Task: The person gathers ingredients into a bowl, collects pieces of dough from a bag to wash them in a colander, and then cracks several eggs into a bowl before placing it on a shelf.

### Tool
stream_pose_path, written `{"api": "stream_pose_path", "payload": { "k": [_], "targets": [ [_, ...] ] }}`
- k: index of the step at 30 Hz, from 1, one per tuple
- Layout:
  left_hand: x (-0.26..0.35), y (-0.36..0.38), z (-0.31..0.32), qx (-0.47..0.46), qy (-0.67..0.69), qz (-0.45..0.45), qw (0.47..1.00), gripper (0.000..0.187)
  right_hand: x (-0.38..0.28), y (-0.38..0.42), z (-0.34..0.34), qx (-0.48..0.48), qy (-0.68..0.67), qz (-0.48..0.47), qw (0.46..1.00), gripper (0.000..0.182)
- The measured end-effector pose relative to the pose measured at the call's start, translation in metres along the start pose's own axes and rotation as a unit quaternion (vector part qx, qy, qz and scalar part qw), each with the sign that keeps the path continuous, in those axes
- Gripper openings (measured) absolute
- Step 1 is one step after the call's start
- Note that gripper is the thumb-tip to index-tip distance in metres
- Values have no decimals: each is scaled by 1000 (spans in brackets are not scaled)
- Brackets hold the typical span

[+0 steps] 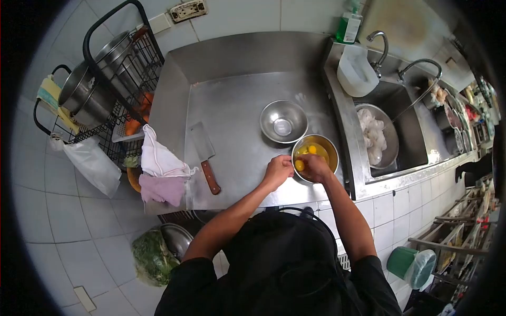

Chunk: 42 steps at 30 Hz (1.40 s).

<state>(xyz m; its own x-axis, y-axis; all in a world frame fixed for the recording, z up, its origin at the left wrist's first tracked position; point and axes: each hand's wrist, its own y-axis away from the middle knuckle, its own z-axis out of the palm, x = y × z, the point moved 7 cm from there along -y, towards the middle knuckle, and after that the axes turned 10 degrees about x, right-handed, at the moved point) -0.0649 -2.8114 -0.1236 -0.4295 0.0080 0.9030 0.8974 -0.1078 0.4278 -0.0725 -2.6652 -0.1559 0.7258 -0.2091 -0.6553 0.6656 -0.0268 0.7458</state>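
A steel bowl point(332, 146) holding raw egg stands near the front right of the steel counter. Two yolks show in it, one yolk point(312, 149) farther back and another yolk point(300, 165) beside my right fingers. My left hand point(278, 173) is closed at the bowl's left rim, fingers curled against it. Inside the bowl's front part is my right hand point(315, 169), its fingers bent together over the egg; what they hold, if anything, is hidden. Just behind, a second steel bowl point(283, 121) touches or nearly touches the first.
A cleaver point(206, 155) with a wooden handle lies left on the counter point(237, 105), beside folded cloths point(161, 174). At right, the sink point(406, 110) holds a basin point(391, 139) with plastic bags. A wire rack point(113, 100) with pots stands left; a green bin point(403, 260) sits lower right.
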Motion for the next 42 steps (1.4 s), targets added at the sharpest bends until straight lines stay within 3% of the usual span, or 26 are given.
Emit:
{"api": "stream_pose_path", "payload": {
  "k": [7, 10, 11, 12, 14, 15, 16, 17, 18, 20, 21, 25, 28, 34, 35, 37, 39, 40, 42],
  "targets": [
    [14, 11, -4, -7, -30, -51, 998, 42, 6, 2, 14, -115, -180, 115, 970, 15],
    [27, 23, -33, 24, -63, 2, 998, 42, 16, -10, 16, -172, -224, 159, 946, 13],
    [32, 23, -48, 55, -61, 75, 994, 36, 17, -17, 9, -122, -210, 107, 964, 14],
    [38, 26, -64, 59, -81, 113, 988, 34, 11, -11, 0, -117, -100, 55, 987, 17],
    [53, 41, -94, 120, 1, 37, 992, 36, -16, 12, -3, -65, -91, 30, 993, 18],
    [51, 46, -115, 144, 30, 41, 988, 37, -36, 28, -2, -48, -72, -14, 996, 17],
    [50, 55, -131, 181, 36, 26, 982, 36, -43, 30, 9, -197, -106, -6, 975, 15],
    [56, 72, -142, 249, 48, 21, 967, 35, -60, 42, 11, -206, -134, -19, 969, 14],
    [37, 68, -161, 231, 67, 18, 970, 36, -80, 66, 15, -222, -156, -29, 962, 14],
    [31, 91, -171, 289, 67, -35, 954, 44, -106, 102, 8, -201, -157, -82, 964, 13],
    [38, 99, -165, 283, 68, -22, 956, 39, -113, 112, 3, -170, -167, -94, 967, 12],
    [29, 108, -158, 254, 115, -2, 960, 35, -77, 62, -20, -9, -158, -36, 987, 7],
    [36, 102, -144, 249, 117, -26, 961, 39, -110, 94, 1, -173, -150, -78, 970, 13],
    [29, 85, -139, 228, 137, -36, 963, 43, -175, 164, 1, -156, -149, -157, 964, 14],
    [30, 84, -136, 234, 124, -45, 963, 44, -171, 157, -2, -154, -166, -168, 959, 15],
    [20, 75, -140, 225, 116, -42, 967, 44, -125, 89, -30, -72, -14, -236, 969, 17],
    [9, 73, -148, 233, 115, -22, 965, 41, -90, 49, -41, -2, 2, -153, 988, 21],
    [13, 75, -151, 251, 117, -5, 961, 38, -70, 41, -44, 25, -49, -30, 998, 22],
    [35, 91, -144, 261, 108, 0, 959, 38, -88, 61, -32, 10, -1, -36, 999, 23]
  ]
}}
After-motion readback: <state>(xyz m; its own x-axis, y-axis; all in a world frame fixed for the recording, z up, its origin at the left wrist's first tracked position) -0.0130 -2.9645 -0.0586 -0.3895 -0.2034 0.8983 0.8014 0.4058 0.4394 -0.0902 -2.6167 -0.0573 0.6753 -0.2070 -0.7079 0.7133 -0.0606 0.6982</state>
